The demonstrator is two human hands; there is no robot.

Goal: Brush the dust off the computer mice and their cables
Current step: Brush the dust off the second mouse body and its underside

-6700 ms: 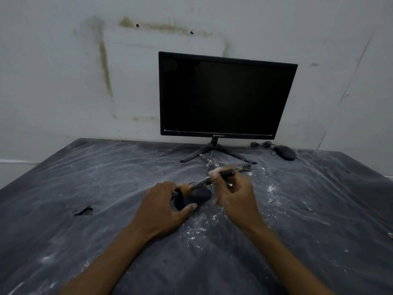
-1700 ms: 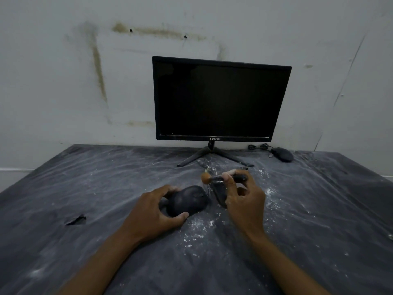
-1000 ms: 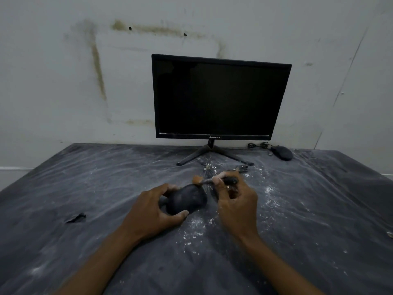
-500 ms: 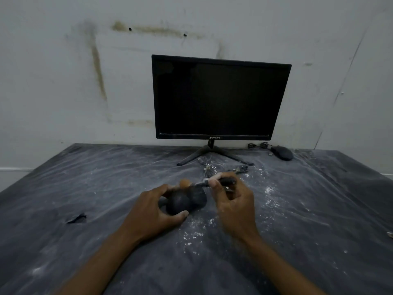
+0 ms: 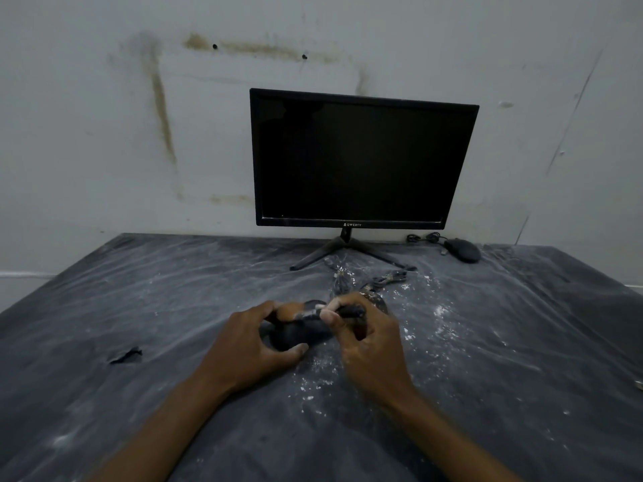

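Black mouse [image 5: 295, 333] gripped by left hand [image 5: 248, 346]; right hand [image 5: 365, 337] pinches brush [image 5: 323, 312].

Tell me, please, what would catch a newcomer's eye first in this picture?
First, the two hands at the middle of the table: the left hand grips a black mouse while the right hand holds a small brush across its top. Behind them a dark monitor stands against the stained wall, with a second mouse and its coiled cable to its right. White dust speckles the plastic-covered table.
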